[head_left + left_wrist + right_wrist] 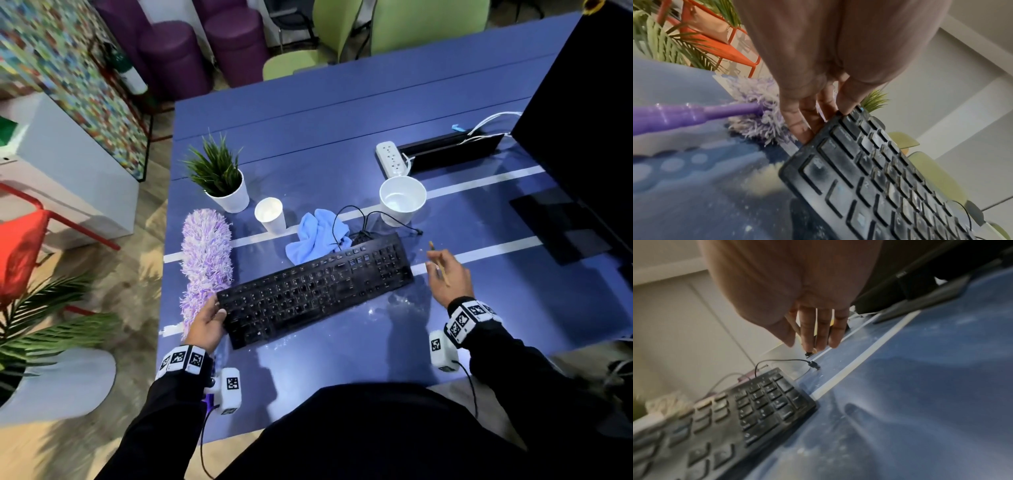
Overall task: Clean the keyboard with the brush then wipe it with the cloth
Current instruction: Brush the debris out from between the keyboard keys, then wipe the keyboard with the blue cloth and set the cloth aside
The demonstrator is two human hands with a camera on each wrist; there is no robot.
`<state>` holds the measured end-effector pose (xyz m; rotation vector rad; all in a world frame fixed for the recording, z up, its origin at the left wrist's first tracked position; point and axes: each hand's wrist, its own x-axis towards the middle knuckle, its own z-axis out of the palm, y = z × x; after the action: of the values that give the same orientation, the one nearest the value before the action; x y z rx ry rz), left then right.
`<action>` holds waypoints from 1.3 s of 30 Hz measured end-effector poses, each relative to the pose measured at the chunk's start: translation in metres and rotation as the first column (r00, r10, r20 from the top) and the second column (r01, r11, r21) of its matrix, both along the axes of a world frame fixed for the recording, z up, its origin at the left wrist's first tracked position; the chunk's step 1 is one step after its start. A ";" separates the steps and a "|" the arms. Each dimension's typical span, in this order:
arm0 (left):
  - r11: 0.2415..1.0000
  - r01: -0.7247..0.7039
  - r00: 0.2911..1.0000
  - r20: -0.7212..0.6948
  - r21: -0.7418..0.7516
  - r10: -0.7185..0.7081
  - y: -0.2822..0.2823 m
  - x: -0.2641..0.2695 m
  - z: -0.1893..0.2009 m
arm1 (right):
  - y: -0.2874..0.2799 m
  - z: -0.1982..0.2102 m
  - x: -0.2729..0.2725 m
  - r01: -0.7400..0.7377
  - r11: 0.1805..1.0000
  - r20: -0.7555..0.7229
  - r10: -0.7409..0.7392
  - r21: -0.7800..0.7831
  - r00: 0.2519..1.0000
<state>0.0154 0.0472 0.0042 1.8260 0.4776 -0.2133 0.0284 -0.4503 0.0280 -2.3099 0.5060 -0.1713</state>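
A dusty black keyboard [318, 291] [879, 186] [756, 410] lies slantwise on the blue table [308, 137]. My left hand [205, 322] grips its left end, thumb on top and fingers [797, 116] against the edge. To the right of the keyboard my right hand [445, 274] [813, 331] hovers above the table and holds a thin wooden brush [432, 246] [794, 326] between thumb and fingers. A crumpled blue cloth [315, 236] lies just behind the keyboard, under its cable [363, 219].
A fluffy purple duster [205, 257] [760, 116] lies left of the keyboard by the table edge. Behind stand a potted plant [229, 195], a paper cup [270, 214] and a white tub [402, 200]. A power strip [392, 157] and a monitor [582, 137] occupy the right. White dust speckles the table.
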 end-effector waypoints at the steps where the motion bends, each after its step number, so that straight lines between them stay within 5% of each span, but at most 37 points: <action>1: 1.000 0.001 1.000 -0.015 -0.002 -0.001 0.000 0.001 -0.007 | -0.007 -0.004 -0.002 -0.061 0.996 -0.038 0.059 -0.059 0.998; 8: 0.997 0.037 0.982 -0.185 0.069 -0.024 -0.027 0.006 -0.032 | -0.057 -0.014 -0.009 -0.323 0.888 -0.394 0.182 -0.328 0.901; 13: 0.996 -0.025 0.970 -0.240 0.081 0.044 -0.060 0.012 -0.025 | -0.087 -0.033 -0.010 -0.469 0.834 -0.549 0.256 -0.290 0.795; 20: 0.956 0.056 0.943 -0.331 0.289 0.045 -0.058 0.006 -0.028 | -0.081 -0.037 0.003 -0.458 0.858 -0.502 0.298 -0.232 0.812; 25: 0.773 0.225 0.961 -0.265 0.593 -0.077 -0.068 0.001 0.006 | -0.060 -0.026 0.021 -0.158 0.968 -0.227 0.113 -0.193 0.967; 28: 0.778 0.204 0.978 -0.092 0.594 -0.186 -0.080 0.024 0.028 | -0.032 -0.015 0.022 -0.167 0.972 -0.082 0.155 -0.167 0.984; 30: 0.743 0.292 0.945 -0.063 0.603 -0.320 -0.098 0.052 0.035 | -0.013 -0.015 0.013 -0.333 0.933 -0.198 0.303 -0.140 0.932; 35: 0.652 0.478 0.835 -0.074 0.589 -0.545 -0.172 0.130 0.026 | 0.003 -0.042 -0.019 -0.709 0.689 -0.479 0.576 -0.151 0.662; 39: 0.301 0.711 0.629 -0.384 0.636 -0.676 -0.210 0.159 0.004 | 0.000 -0.045 -0.018 -0.716 0.650 -0.509 0.540 -0.254 0.671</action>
<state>0.1748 -0.1632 0.0084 2.8017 -0.3587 -0.7583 0.0102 -0.4503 -0.0173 -2.8317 -0.2482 0.6108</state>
